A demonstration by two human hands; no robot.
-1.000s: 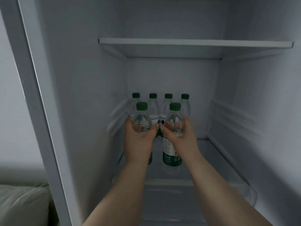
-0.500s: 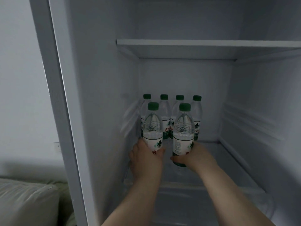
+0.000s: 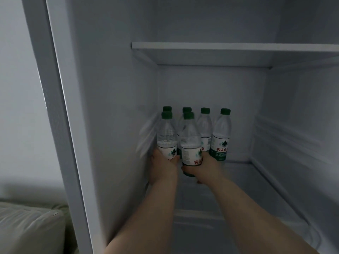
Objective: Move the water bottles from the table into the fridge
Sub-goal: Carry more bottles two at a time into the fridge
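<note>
Both my arms reach into the open fridge. My left hand point(image 3: 163, 166) grips the lower part of a clear water bottle point(image 3: 166, 136) with a green cap, close to the fridge's left wall. My right hand point(image 3: 206, 168) grips the base of a second bottle point(image 3: 189, 142) beside it. Both bottles stand upright just in front of a row of several green-capped bottles at the back of the shelf; the rightmost point(image 3: 221, 136) shows its green and white label. Whether the held bottles touch the shelf is hidden by my hands.
The glass shelf floor point(image 3: 244, 182) stretches bare to the right of the bottles. An upper shelf point(image 3: 229, 47) spans the fridge above them. The fridge's left frame point(image 3: 60, 107) stands at the left, with a pale cushion point(image 3: 27, 230) outside at bottom left.
Both hands have pushed their bottles deeper and to the left, up against the back row. My grips have slid from the bottles' upper bodies down to their bases.
</note>
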